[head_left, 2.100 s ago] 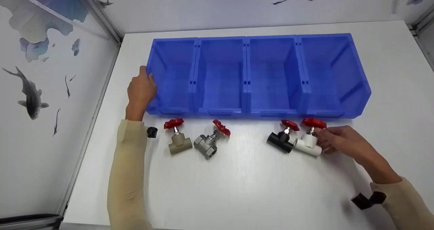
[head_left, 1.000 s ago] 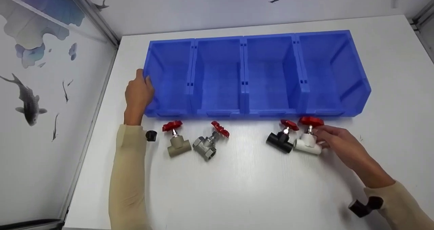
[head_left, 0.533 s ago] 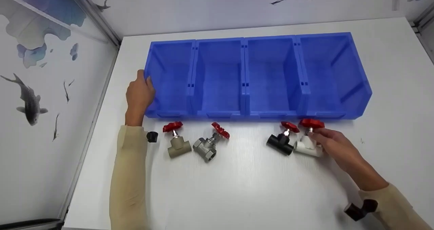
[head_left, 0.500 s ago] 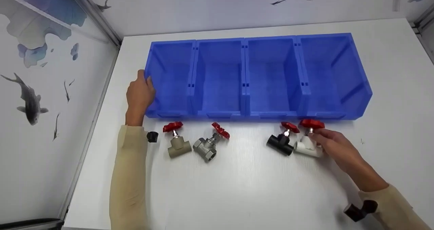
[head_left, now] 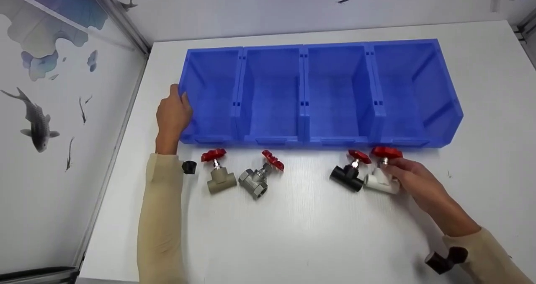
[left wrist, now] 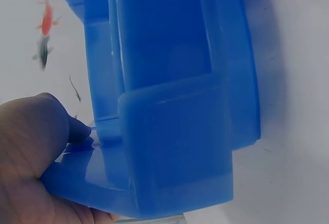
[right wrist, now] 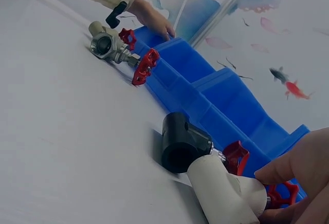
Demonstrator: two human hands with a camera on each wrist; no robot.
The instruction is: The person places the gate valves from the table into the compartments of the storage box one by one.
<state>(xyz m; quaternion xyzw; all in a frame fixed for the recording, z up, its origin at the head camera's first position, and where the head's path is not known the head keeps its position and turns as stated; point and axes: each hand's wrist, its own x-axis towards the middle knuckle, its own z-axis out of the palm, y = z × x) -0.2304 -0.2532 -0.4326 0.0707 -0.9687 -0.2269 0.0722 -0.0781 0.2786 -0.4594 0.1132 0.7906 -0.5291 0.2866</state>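
My left hand (head_left: 173, 113) grips the left side wall of the blue storage bins (head_left: 272, 140); in the left wrist view the thumb (left wrist: 77, 130) lies over the wall's edge. With my right hand (head_left: 418, 185) I pinch the white valve (head_left: 379, 184), which has a red handwheel, at its neck. Close to its left lies a black valve (head_left: 346, 178) with a red handwheel. Farther left are a metal valve (head_left: 254, 182) and a beige valve (head_left: 221, 181), both with red handwheels. In the right wrist view the fingers partly hide the white valve's handwheel (right wrist: 280, 196).
The bins stand in a joined row of several compartments along the back of the white table (head_left: 293, 238). Behind and to the left rise panels (head_left: 67, 183) with painted fish. A black device (head_left: 447, 259) sits at the right cuff, another (head_left: 189, 167) at the left.
The right hand has moved slightly left and closed in on the white valve, its fingers now covering part of the body. The left hand stays at the bin wall; the valves have hardly moved.
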